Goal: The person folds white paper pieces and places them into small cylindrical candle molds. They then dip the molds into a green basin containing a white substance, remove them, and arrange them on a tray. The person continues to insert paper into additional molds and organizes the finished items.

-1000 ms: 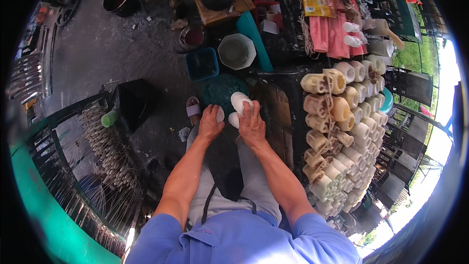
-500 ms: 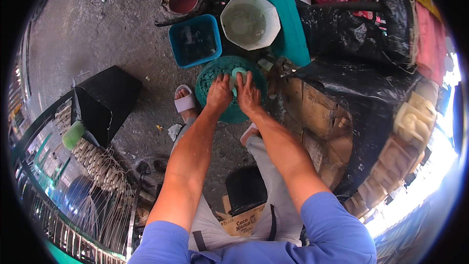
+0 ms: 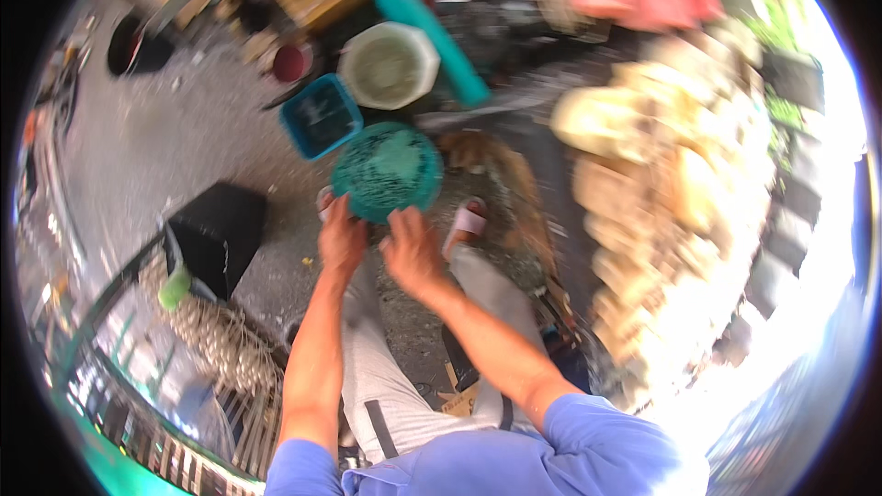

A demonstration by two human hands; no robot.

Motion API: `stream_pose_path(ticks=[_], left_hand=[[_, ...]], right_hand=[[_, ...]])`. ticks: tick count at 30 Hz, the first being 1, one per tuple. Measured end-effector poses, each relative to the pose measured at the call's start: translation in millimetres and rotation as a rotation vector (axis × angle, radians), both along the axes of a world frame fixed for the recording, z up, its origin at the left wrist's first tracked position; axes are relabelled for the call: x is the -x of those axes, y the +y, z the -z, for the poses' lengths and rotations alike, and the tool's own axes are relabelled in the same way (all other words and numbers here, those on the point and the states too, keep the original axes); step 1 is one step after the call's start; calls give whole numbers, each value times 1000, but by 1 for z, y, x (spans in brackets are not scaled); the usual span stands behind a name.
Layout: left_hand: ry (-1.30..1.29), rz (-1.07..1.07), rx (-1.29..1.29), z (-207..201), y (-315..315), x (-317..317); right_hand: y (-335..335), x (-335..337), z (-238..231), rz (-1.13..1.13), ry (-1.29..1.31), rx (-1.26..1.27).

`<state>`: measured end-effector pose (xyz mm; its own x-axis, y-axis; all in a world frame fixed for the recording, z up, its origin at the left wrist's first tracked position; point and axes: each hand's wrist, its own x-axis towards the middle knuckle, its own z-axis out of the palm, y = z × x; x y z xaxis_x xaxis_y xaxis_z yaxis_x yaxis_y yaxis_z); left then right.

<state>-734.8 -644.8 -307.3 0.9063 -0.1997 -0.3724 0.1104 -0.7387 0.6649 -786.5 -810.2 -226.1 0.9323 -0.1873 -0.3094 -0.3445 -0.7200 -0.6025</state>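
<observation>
A round green basin (image 3: 356, 193) stands on the ground between my feet, with dark bits and a paler green patch (image 3: 397, 163) inside it. What the patch is, blur hides. At the basin's near left edge is my left hand (image 3: 341, 239), its fingers loosely bent and apart. My right hand (image 3: 411, 246) is just short of the near rim, fingers half curled, with nothing visible in them. Whether either hand touches the rim I cannot tell.
Beyond the basin are a blue square tub (image 3: 322, 118) and a white many-sided tub (image 3: 390, 64) of cloudy water. A teal board (image 3: 432, 37) leans beside them. Left stands a black container (image 3: 219, 230) near hanging garlic-like bulbs (image 3: 225, 340). Pale stacked goods (image 3: 661, 165) fill the right.
My hands have come back toward me from inside the basin, away from the pale green round thing they held. My view has swung to the right, shifting everything leftward and blurring it.
</observation>
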Motion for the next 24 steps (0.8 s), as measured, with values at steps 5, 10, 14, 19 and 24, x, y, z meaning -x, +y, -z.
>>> stream_pose_path(ticks=[5, 10, 14, 19, 24], left_hand=[[-65, -82, 75, -178, -28, 12], [-104, 53, 243, -280, -97, 37], [28, 87, 71, -279, -100, 84], [244, 185, -137, -226, -68, 115], [218, 223, -187, -106, -44, 68]], right_hand=[[-17, 59, -228, -125, -211, -370], [-116, 111, -319, 0, -190, -248], [-135, 130, -273, 106, 177, -551], [-91, 110, -131, 51, 412, -384], [-56, 45, 29, 86, 261, -275]])
